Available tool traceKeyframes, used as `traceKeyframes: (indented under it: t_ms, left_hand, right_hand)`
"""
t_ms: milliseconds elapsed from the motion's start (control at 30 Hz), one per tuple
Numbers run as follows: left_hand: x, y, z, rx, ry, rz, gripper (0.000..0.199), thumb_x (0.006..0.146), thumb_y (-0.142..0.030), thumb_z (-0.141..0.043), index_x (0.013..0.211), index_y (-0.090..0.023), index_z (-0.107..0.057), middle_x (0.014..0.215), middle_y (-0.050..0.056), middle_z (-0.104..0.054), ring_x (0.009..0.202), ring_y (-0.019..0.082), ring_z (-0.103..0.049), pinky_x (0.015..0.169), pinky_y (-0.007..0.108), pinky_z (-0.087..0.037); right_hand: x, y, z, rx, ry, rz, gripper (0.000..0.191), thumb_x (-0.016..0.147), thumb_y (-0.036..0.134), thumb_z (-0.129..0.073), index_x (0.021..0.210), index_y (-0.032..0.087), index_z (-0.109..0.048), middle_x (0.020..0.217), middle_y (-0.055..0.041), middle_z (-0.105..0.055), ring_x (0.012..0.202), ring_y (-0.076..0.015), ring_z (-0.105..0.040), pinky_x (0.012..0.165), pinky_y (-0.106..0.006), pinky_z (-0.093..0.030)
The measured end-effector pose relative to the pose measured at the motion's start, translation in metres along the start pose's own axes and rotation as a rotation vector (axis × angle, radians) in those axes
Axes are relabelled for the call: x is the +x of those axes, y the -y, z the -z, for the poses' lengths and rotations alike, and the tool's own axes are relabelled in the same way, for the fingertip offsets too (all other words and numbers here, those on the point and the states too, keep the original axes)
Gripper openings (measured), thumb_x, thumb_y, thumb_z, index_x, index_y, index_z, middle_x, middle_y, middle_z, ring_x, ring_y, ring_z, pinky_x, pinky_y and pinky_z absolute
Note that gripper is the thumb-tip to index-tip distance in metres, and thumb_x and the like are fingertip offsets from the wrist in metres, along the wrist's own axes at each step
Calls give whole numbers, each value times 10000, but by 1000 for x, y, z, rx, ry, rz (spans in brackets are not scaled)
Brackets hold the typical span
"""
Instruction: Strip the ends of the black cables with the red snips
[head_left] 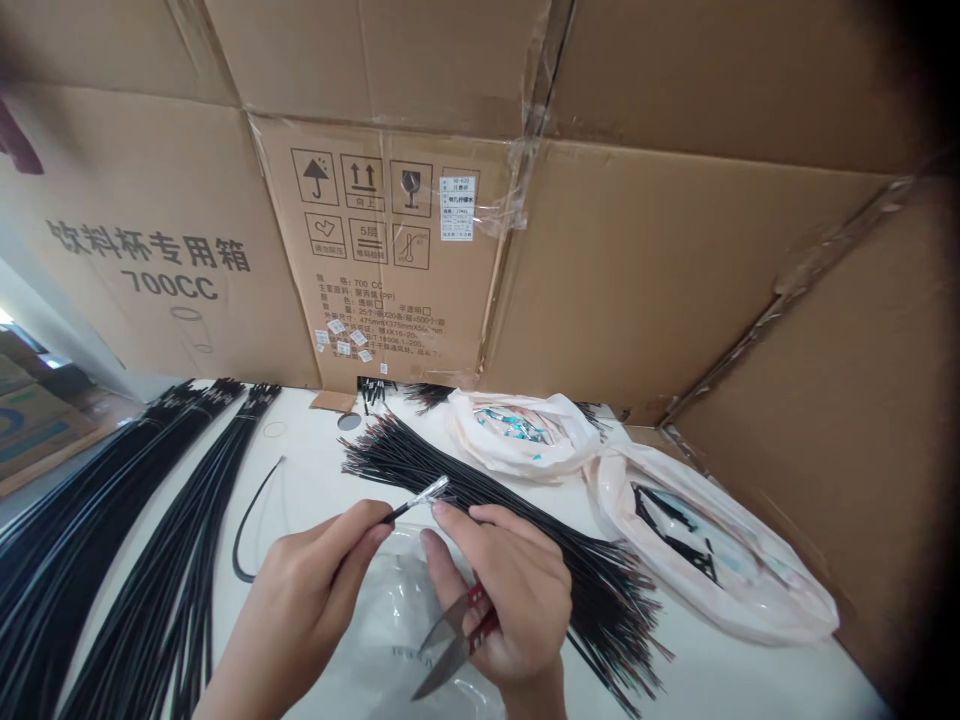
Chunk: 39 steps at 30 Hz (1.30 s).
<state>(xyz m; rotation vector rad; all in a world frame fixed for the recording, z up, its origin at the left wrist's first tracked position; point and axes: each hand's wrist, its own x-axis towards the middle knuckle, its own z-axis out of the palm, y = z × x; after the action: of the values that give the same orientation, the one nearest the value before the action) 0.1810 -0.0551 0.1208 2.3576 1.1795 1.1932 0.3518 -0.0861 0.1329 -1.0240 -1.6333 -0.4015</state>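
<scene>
A black cable (391, 517) is pinched in my left hand (330, 565), its silvery stripped end (431, 490) pointing up and right. My right hand (506, 590) is just right of that end, thumb and index finger apart beside it. Red-handled scissors (454, 645) are held in the right hand's lower fingers, blades pointing down and left. Under both hands lies a clear plastic bag (397, 590). Behind and right of them a bundle of black cables (480, 490) lies slantwise on the white table (300, 480).
More long black cable bundles (165, 500) lie at the left, near a single curved cable (241, 530). Two white bags with scraps, one at the back (480, 450) and one at the right (795, 615), stand before tall cardboard walls (675, 280).
</scene>
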Motion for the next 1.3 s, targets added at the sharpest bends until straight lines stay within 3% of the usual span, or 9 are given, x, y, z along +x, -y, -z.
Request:
traceKeyframes:
  t_ms: [100, 200, 433, 533, 733, 900, 1067, 1200, 1300]
  left_hand:
    - [-1, 1, 2, 14, 18, -8, 257, 972, -373, -453, 921, -234, -664, 726, -4, -728, 520, 129, -653, 486, 176, -471]
    - [-2, 3, 3, 19, 40, -24, 273, 969, -391, -455, 917, -236, -674, 709, 2, -727, 500, 138, -646, 475, 189, -466]
    - [-1, 1, -1, 23, 35, -49, 235, 976, -345, -458, 947, -234, -663, 732, -6, -729, 542, 127, -665, 492, 168, -457]
    - [-2, 0, -5, 47, 36, -43, 251, 977, -349, -449, 937, -233, -667, 746, 7, -733, 553, 134, -669, 485, 177, -454]
    - [-4, 0, -12, 29, 24, 57, 287, 981, -361, -415, 927, -223, -661, 680, 2, -697, 498, 121, -616, 481, 178, -446]
    - [-2, -5, -9, -72, 12, 36, 241, 974, -333, -442, 913, -218, -645, 691, -15, -691, 518, 100, -612, 499, 149, -448]
    - [0, -11, -4, -166, 115, 67, 222, 988, -277, -421, 884, -210, -606, 694, -28, -656, 550, 80, -583, 556, 136, -453]
    - [-3, -10, -3, -214, 117, 54, 214, 996, -245, -394, 829, -217, -526, 538, -77, -472, 433, 69, -414, 449, 144, -363]
    - [-7, -11, -1, -294, 116, 16, 261, 1004, -225, -360, 767, -217, -468, 525, -76, -382, 422, 71, -374, 421, 159, -324]
  right_hand:
    - [0, -4, 2, 61, 43, -21, 144, 889, 180, -633, 1033, 178, -637, 652, 13, -719, 471, -104, -604, 656, -258, -569]
    - [-2, -5, 2, 165, 88, -143, 116, 882, 217, -654, 994, 194, -643, 658, 21, -710, 448, -85, -559, 593, -233, -538]
    - [-2, -2, -6, 273, 42, -330, 68, 877, 262, -666, 891, 196, -656, 489, 83, -540, 382, -61, -406, 498, -193, -459]
    - [-2, -1, -9, 196, 30, -262, 17, 880, 179, -636, 865, 184, -643, 523, 56, -561, 411, -69, -430, 486, -205, -414]
    - [-7, 6, -10, 74, 80, 19, 259, 950, 113, -395, 1036, 107, -640, 531, -1, -592, 434, -121, -477, 482, -274, -376]
    - [-4, 8, -9, 139, 10, -65, 128, 911, 111, -561, 1011, 141, -636, 608, -2, -671, 467, -105, -529, 505, -258, -397]
    - [-1, 5, -11, 277, -60, -107, 146, 878, 104, -620, 1003, 170, -654, 679, 0, -717, 468, -91, -538, 492, -241, -401]
    - [-6, -2, -14, 314, -120, -40, 184, 898, 110, -552, 996, 178, -691, 594, 8, -678, 430, -95, -501, 469, -249, -383]
    - [-7, -6, -14, 361, -166, -35, 226, 879, 68, -534, 953, 192, -708, 544, 24, -643, 409, -90, -468, 464, -250, -371]
